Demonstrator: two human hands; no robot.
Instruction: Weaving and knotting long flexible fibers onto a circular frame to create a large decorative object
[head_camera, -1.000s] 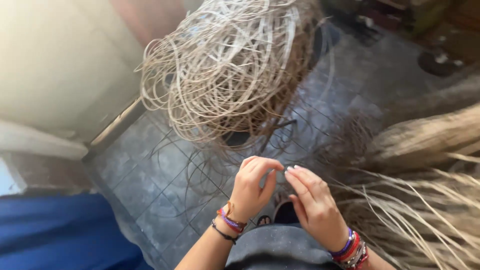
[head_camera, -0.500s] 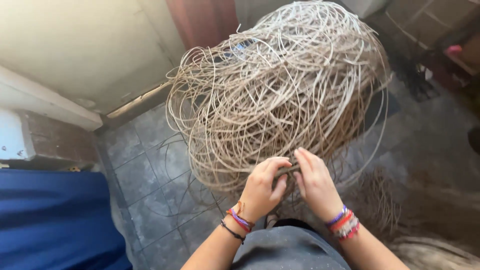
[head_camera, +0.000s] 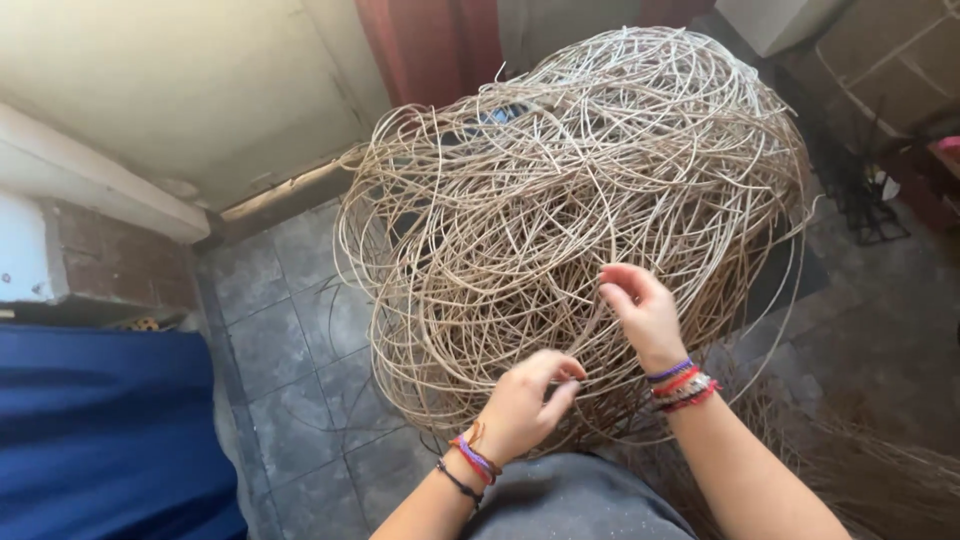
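A big cane tangle is seen on the tiled floor at twelve o'clock from both hands, strands pinched at its near lower edge by the left hand, the loosely curled right hand reaching deeper in.

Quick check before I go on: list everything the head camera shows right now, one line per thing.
Tangled mass of thin tan cane strands: one, tan, centre, on the floor.
Grey stone floor tiles: many, grey, lower left.
Blue cloth: one, blue, bottom left.
Red curtain: one, red, top centre.
Dry brown fibre bundle: one, brown, bottom right.
Left hand: pinching strands at the mass's lower edge, bracelets on wrist.
Right hand: fingers among strands, bracelets on wrist.
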